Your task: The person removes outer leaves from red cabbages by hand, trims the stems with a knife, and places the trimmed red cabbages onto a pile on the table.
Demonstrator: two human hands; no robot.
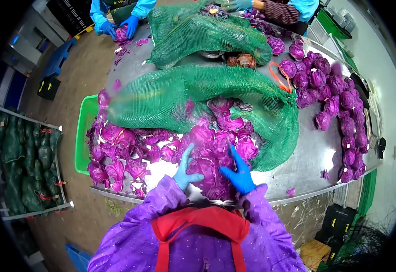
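Observation:
A red cabbage (207, 169) with loose outer leaves lies near the front edge of the metal table, between my hands. My left hand (186, 170), in a pale blue glove, is at its left side with thumb and fingers spread apart. On the other side, my right hand (239, 174) wears a darker blue glove; its fingers stretch forward, the thumb pointing at the cabbage. Just beyond, more cabbages and torn purple leaves (200, 136) spill beside a green mesh sack (193, 93) lying across the table.
Trimmed cabbages (318, 78) are stacked along the table's right side. A green crate (85, 136) at the left borders a leaf heap (116, 138). Another mesh sack (198, 34) lies farther back. Two co-workers' gloved hands (127, 27) work at the far side. Filled sacks (26, 163) stand on a cart at left.

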